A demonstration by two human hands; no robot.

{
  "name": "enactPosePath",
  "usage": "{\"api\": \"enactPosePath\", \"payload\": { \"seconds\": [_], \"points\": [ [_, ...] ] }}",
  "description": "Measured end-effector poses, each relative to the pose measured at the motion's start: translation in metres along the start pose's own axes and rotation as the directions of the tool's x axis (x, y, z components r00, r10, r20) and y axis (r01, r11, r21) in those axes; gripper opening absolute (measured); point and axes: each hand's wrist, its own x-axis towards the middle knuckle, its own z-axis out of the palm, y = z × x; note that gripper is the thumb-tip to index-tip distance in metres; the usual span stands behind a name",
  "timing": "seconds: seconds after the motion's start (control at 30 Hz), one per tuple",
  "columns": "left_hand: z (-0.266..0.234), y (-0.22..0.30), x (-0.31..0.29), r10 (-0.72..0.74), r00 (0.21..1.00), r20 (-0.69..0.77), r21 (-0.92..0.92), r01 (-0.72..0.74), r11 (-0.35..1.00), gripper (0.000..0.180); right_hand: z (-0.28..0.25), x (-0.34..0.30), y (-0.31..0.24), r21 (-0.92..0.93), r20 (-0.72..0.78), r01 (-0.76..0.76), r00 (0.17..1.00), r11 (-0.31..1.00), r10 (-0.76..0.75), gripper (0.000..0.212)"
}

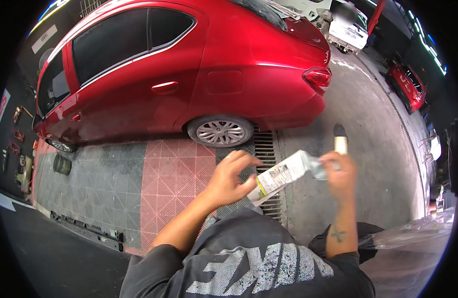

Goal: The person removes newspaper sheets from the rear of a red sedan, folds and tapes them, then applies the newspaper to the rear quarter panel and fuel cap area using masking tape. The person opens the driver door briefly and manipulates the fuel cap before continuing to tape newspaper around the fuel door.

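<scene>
A white printed carton [283, 176] with a yellow-green band hangs tilted in front of my body. My right hand [339, 173] is closed at its upper right end, around a crumpled, clear-looking plastic piece [316, 169] that is blurred. Above that hand's fingers stands a cream cylindrical piece [341, 145] with a dark end; it seems held in the same hand, and its kind is unclear. My left hand [231, 179] is at the carton's lower left end, with thumb and fingers apart. Whether its fingertips touch the carton I cannot tell.
A red sedan [229, 84] stands ahead, its rear wheel [221, 131] near my hands. A floor drain grate [266, 154] runs beneath the carton. A dark bucket [62, 164] and a long black trim piece [84, 231] lie left. Plastic sheeting [413, 238] is at right.
</scene>
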Motion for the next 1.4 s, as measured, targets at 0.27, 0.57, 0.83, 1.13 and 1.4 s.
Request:
{"api": "enactPosePath", "payload": {
  "seconds": [0.27,0.57,0.83,1.13,1.4],
  "points": [
    [0.036,0.02,0.031,0.102,0.994,0.049,-0.099,-0.097,0.99,0.023,0.045,-0.001,-0.051,0.308,0.082,0.158,0.978,0.938,-0.192,0.01],
    [0.05,0.031,0.028,0.078,0.991,-0.109,-0.245,-0.103,0.964,0.01,0.052,0.001,-0.067,0.481,0.146,-0.103,0.989,0.871,0.036,0.011],
    [0.03,0.015,0.002,0.029,0.987,-0.155,-0.269,-0.071,0.961,0.009,0.061,-0.003,-0.087,0.391,0.032,-0.041,0.999,0.919,0.031,0.011],
    [-0.032,-0.027,-0.066,-0.01,0.993,-0.114,-0.32,-0.027,0.947,0.011,0.015,0.027,-0.14,0.317,-0.137,0.103,0.989,0.943,-0.062,0.012],
    [-0.122,-0.076,-0.157,-0.112,0.978,-0.175,-0.213,0.074,0.974,0.008,0.019,0.059,-0.173,0.344,-0.279,0.175,0.957,0.922,-0.078,0.011]
  ]
}}
